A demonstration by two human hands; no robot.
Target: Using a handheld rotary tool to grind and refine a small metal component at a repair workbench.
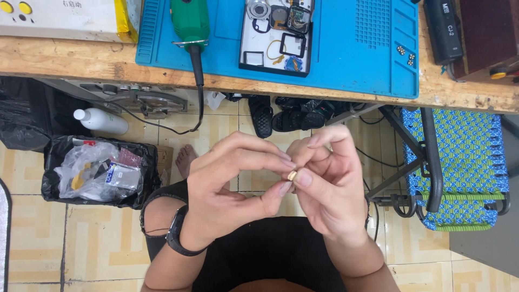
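Observation:
My left hand (232,184) and my right hand (327,184) meet in front of my lap, below the workbench edge. Between their thumbs and forefingers they pinch one tiny pale, yellowish part (292,175). Most of it is hidden by the fingertips. A black band (175,235) is on my left wrist. Up on the bench a blue work mat (351,48) carries a white tray (248,40) with several small dark frames, rings and parts.
A green rotary tool (190,21) lies on the mat, its black cord hanging down. A black bin bag with plastic waste (97,170) and a white bottle (100,120) sit on the tiled floor at left. A blue-green woven chair (459,162) stands at right. Sandals (286,116) lie under the bench.

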